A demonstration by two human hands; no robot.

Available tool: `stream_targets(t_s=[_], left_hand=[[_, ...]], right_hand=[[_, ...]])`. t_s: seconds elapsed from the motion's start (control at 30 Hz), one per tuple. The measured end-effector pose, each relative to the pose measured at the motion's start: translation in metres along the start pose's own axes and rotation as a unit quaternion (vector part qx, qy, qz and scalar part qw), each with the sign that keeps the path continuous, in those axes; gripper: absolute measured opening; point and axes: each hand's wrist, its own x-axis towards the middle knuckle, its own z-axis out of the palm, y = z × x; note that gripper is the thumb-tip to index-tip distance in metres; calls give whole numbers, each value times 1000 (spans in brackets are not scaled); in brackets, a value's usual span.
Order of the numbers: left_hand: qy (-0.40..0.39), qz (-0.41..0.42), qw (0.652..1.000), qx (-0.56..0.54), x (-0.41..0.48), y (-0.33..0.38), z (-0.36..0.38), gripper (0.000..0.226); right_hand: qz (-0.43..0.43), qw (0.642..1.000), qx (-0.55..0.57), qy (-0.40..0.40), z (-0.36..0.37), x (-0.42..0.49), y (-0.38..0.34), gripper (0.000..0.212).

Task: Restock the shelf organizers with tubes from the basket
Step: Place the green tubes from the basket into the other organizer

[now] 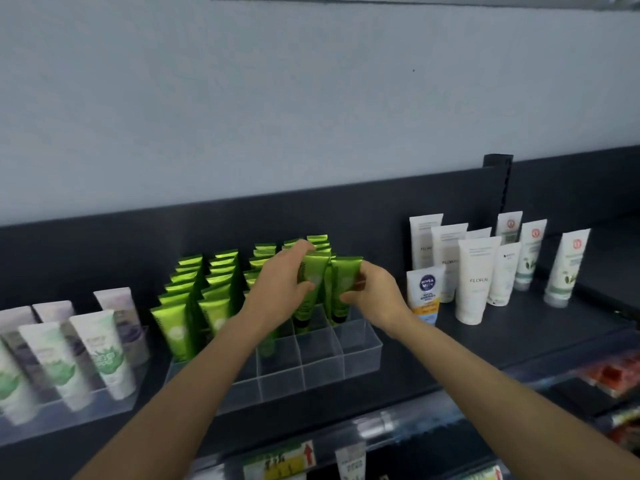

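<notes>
Head view showed both hands at a clear divided organizer (pixel 360 355) on the dark shelf (pixel 519 327). The left hand (pixel 282 275) gripped the upper part of a green tube (pixel 313 282), fingers curled over its crimped end. The right hand (pixel 372 292) pinched a second green tube (pixel 344 282) along its right edge between thumb and fingers. Both tubes stood cap down, side by side and touching, with their lower ends inside compartments in the organizer's right half. Rows of matching green tubes (pixel 194 289) filled the left columns. White tubes (pixel 474 282) stood right of the organizer, and pale tubes (pixel 104 348) stood to its left.
</notes>
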Motion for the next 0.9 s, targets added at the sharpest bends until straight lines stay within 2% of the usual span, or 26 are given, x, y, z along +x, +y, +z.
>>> stream_targets(t_s=[0.23, 0.33, 0.4, 0.57, 0.73, 0.9], left_hand=[[-18, 27, 991, 128, 5, -13, 5, 23], [-52, 48, 964, 257, 8, -18, 7, 23], [-57, 45, 954, 292, 8, -20, 9, 23], [-43, 32, 948, 313, 12, -22, 7, 21], [-67, 18, 937, 341, 13, -21, 6, 18], [-13, 54, 956, 290, 3, -6, 4, 44]], right_hand=[[16, 997, -54, -48, 11, 12, 17, 31], [33, 993, -88, -78, 12, 13, 24, 26], [40, 990, -100, -86, 13, 12, 28, 24], [40, 988, -116, -88, 13, 14, 28, 23], [38, 987, -137, -75, 12, 8, 30, 25], [36, 988, -147, -12, -1, -11, 24, 39]])
